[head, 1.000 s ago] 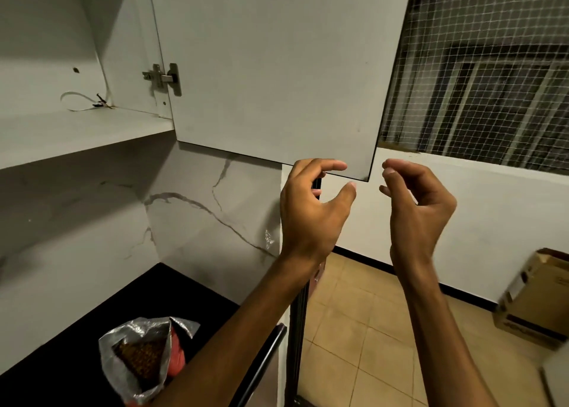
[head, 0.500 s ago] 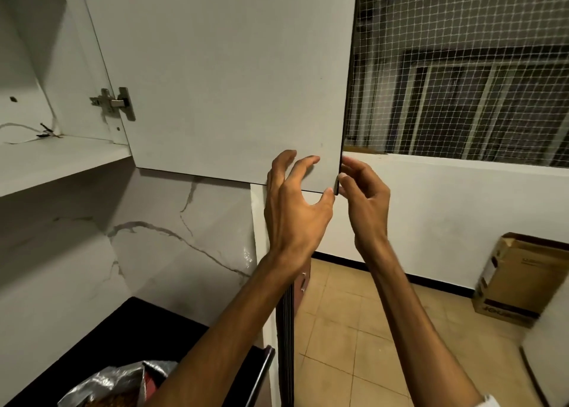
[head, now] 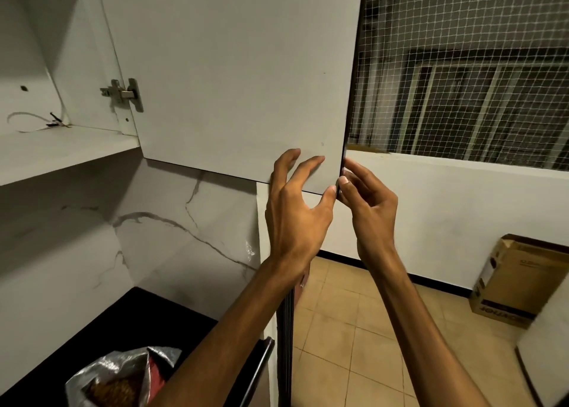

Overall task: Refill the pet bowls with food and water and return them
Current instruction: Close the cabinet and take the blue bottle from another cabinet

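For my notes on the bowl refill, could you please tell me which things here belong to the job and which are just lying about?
Part of the job:
open pet food bag
cabinet door, with left hand and right hand at its lower corner

Just lying about:
cardboard box
loose wire on the shelf

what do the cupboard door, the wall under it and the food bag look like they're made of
Cupboard door: probably laminated board, matte pale face with a thin dark edge band.
Wall panel: marble or marble-look tile, white with grey veins and a soft sheen.
Food bag: crinkled silvery foil or metallised plastic, shiny creases, brown kibble inside.
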Tool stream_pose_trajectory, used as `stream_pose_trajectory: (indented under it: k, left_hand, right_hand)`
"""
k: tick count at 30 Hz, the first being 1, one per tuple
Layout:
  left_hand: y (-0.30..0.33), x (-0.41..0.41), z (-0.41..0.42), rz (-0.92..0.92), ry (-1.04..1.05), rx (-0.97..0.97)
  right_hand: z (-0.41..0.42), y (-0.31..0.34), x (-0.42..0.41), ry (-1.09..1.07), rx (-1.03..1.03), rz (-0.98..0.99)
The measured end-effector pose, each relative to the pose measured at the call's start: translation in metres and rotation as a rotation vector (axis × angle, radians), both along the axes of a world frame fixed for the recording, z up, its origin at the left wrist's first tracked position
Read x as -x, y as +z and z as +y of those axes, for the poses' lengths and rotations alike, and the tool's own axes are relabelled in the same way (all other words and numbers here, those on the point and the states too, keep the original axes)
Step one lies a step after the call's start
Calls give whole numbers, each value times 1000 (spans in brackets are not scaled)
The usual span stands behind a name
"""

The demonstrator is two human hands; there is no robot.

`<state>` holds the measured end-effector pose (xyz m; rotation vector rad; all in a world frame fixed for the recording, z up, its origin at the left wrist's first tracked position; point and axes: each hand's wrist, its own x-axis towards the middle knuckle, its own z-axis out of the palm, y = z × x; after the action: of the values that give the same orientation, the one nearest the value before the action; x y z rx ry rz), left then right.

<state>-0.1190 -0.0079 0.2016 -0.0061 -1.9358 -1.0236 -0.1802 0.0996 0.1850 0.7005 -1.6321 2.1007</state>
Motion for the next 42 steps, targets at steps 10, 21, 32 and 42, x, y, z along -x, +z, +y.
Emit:
stream_pose_trajectory:
  k: [10,21,32,42]
  left_hand:
    - [-9,-45,-7,127,2,-89]
    - [-17,-100,-30,178,-21,-242]
    - [-23,-156,-57,263,-17,-362]
    - [-27,-199,-91,332,68,-433]
  right_hand:
    - [3,-1,-42,90,-36,30]
    - [-10,6,-76,273,-59,129]
    - [-45,19,-124,489,-50,313]
    - [-98,14,-150,618,-93,407]
